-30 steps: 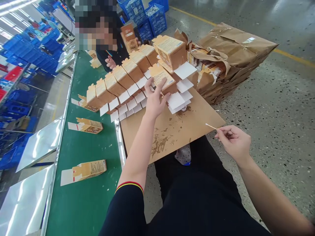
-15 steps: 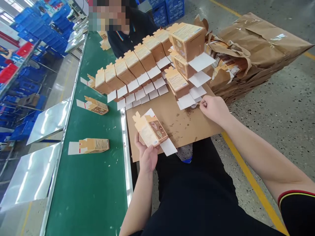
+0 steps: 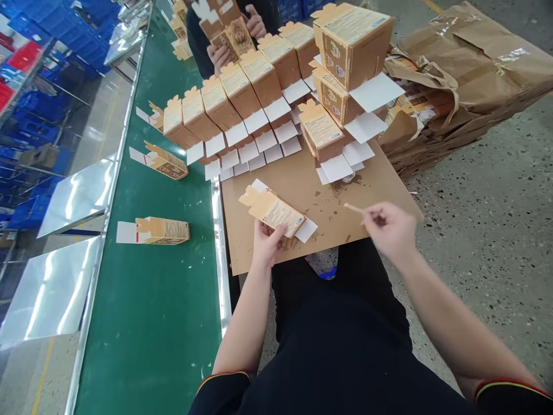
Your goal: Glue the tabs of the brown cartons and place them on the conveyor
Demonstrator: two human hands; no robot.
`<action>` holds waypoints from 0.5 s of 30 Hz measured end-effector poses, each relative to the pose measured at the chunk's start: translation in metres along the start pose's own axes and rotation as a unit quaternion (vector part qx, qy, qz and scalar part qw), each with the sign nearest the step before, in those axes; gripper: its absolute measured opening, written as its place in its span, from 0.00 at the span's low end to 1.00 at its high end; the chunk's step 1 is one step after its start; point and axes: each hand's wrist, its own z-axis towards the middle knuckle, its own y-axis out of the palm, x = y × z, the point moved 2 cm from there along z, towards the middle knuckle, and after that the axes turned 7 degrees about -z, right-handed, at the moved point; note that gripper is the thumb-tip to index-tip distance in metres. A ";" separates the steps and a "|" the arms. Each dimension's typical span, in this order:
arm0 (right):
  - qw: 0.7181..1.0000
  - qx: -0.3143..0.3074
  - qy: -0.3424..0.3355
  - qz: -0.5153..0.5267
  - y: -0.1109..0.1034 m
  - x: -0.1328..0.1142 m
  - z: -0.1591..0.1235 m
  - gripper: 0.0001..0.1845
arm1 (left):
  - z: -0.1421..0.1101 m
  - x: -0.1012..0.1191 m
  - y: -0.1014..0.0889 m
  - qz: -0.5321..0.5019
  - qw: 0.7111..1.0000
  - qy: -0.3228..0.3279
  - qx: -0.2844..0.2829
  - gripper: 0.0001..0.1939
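My left hand point(image 3: 268, 245) grips the lower end of a small tan cardboard box point(image 3: 279, 210), its printed side facing up. White flaps stick out at both ends of this box. In my right hand point(image 3: 389, 230) is a thin pale stick point(image 3: 354, 207), pinched between fingers and thumb and pointing left towards the box, apart from it. Both hands are above a brown cardboard sheet point(image 3: 242, 253) marked with dark stains. Just beyond the stick, a small round clear object point(image 3: 348, 177) is partly hidden under the flaps of a stacked box point(image 3: 322, 129).
Rows of tan boxes point(image 3: 224, 104) with white flaps stand stacked at the back. Several boxes point(image 3: 166, 230) lie on the green conveyor belt point(image 3: 151, 323) to the left. A wrapped brown paper pile point(image 3: 488, 75) is at right. Across from me, a co-worker's hands point(image 3: 220, 57) hold cardboard.
My right hand has drawn the stick back from beside the stacked boxes, towards me. My left hand has turned the box, so a different side faces up. The co-worker's hands have come into view with cardboard.
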 end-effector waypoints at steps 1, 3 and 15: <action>1.000 -0.016 0.004 0.026 0.011 -0.004 -0.020 0.09 | 0.004 -0.002 0.000 0.011 1.000 0.012 -0.001 0.41; 0.997 -0.060 -0.005 0.057 0.038 -0.014 -0.050 0.10 | 0.009 -0.006 0.001 0.026 0.999 0.028 -0.005 0.40; 0.993 -0.079 -0.091 0.000 0.082 -0.017 -0.066 0.11 | 0.010 -0.014 -0.003 0.077 0.995 0.057 -0.012 0.43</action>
